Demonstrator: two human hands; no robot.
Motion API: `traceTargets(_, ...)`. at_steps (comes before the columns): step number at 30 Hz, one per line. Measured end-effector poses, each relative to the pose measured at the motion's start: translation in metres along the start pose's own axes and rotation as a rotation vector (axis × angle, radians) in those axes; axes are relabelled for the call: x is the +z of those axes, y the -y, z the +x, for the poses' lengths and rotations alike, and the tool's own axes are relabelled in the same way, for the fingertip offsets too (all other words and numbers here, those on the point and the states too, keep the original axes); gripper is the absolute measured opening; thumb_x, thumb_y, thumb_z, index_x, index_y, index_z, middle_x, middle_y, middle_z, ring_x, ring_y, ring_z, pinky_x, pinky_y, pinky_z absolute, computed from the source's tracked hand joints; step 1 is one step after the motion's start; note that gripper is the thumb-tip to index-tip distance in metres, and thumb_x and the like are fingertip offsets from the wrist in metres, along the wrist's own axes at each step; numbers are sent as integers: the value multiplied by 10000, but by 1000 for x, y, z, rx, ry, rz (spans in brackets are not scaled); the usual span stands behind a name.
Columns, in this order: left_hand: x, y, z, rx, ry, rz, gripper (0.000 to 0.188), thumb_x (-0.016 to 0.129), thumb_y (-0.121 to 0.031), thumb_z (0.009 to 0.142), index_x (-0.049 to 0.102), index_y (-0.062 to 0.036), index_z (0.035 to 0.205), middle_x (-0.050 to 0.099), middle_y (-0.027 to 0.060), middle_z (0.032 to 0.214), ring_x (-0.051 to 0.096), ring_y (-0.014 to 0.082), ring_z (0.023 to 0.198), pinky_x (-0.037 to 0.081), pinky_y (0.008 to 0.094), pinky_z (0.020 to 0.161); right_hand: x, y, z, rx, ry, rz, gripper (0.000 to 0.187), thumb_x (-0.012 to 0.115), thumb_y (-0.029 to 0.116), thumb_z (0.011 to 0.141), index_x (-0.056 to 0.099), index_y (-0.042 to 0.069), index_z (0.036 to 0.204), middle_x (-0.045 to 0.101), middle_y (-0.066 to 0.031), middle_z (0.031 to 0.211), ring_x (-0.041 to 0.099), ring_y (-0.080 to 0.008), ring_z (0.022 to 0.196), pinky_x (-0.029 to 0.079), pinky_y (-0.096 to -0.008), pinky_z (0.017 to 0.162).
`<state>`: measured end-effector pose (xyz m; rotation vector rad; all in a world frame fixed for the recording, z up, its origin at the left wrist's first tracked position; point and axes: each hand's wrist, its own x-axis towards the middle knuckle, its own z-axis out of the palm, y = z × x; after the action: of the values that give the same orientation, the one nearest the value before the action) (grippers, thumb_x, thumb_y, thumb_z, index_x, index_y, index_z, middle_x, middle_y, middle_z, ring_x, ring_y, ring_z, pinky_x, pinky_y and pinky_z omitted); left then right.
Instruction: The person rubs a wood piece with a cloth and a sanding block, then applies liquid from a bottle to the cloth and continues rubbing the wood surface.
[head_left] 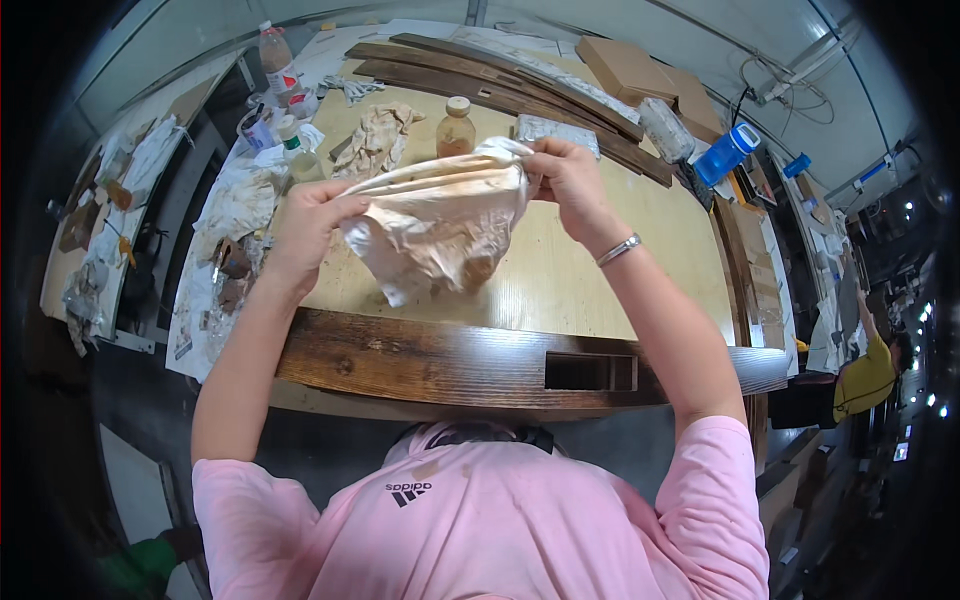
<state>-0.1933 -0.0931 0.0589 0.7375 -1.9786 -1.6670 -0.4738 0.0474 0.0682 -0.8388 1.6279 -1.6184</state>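
Observation:
A white cloth rag (440, 225) with brown stains hangs stretched between my two hands, above the tabletop. My left hand (318, 222) pinches its left upper corner, and my right hand (568, 185) grips the right upper corner. Folds run along the rag's top edge, and its lower part hangs loose. Nearer to me, along the table's front edge, lies a dark brown wooden board (440, 358) with a rectangular slot toward its right end. A bottle of brown liquid (456, 130) stands just beyond the rag, partly hidden by it.
Long dark wooden strips (500, 85) lie across the table's far side, with cardboard boxes (640, 80) behind. A blue bottle (727, 155) is at the far right. Crumpled rags (240, 205) and a clear plastic bottle (277, 60) crowd the left. Another person (865, 375) is at far right.

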Motion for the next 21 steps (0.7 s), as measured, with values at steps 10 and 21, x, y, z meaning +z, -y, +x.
traceTargets(10,-3,-10,5,69,99,-133,271,590,-148,840,714,51,976,696,19,861,586,67,735,448,214,700,33,5,-4,-633,320,-591,347,741,72,804,722,33,1149,678,-91,1195,627,-219,1125,526,-304,943)
traceTargets(21,10,-11,8,537,-194,754,747,784,-165,803,436,-19,1448,574,226,1334,604,338,1206,481,378,1018,64,-8,21,220,662,262,237,573,110,965,653,-27,1141,704,-65,988,657,-121,861,537,-290,807)
